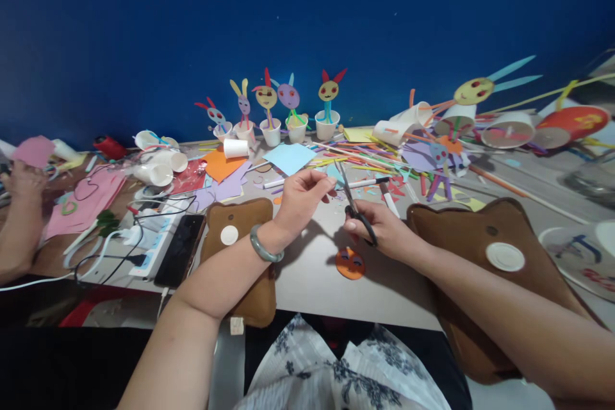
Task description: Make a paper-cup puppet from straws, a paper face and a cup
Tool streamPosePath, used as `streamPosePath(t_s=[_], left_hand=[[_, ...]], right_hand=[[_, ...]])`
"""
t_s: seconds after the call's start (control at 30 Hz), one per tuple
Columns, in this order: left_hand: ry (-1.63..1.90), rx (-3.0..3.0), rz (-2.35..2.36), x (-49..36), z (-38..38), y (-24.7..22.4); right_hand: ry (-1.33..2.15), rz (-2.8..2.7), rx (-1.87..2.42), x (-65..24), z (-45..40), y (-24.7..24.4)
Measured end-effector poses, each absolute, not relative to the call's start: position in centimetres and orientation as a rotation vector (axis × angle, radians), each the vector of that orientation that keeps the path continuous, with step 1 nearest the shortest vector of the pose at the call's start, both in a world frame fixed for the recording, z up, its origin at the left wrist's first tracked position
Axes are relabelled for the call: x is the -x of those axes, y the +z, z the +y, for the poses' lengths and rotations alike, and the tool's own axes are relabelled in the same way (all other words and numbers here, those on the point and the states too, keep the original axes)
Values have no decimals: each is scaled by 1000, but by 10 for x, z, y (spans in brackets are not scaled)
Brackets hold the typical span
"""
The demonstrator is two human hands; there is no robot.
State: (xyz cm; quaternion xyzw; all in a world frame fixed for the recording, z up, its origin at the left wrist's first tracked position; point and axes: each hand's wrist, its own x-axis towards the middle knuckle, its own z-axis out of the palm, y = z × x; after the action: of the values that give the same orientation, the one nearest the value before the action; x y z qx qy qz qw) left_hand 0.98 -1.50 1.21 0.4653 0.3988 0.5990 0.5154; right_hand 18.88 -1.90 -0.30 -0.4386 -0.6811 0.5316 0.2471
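My right hand (379,225) grips a pair of black-handled scissors (354,210), blades pointing up and away from me. The fingertips of my left hand (305,200) are pinched together at a small light-blue piece of paper (335,172), close to the blades; part of it is hidden by the fingers. On the table below the scissors lies an orange paper face (350,263) with eyes and a mouth. Beyond my hands are a light-blue sheet (289,158), several coloured sticks and a marker (368,183).
Paper cups with rabbit-faced figures (328,99) line the blue wall. Brown cushion-like pads lie left (240,224) and right (461,237). A phone (180,251) and a power strip (156,243) with cables are at left. Another person's hand (24,182) is at far left.
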Motion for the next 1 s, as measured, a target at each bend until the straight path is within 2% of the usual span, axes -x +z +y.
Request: streamPosePath(t_s=[1.0], left_hand=[[1474,-1069,926,-11,-14,12]], right_hand=[[1339,-1919,1247,-191,-20,-7]])
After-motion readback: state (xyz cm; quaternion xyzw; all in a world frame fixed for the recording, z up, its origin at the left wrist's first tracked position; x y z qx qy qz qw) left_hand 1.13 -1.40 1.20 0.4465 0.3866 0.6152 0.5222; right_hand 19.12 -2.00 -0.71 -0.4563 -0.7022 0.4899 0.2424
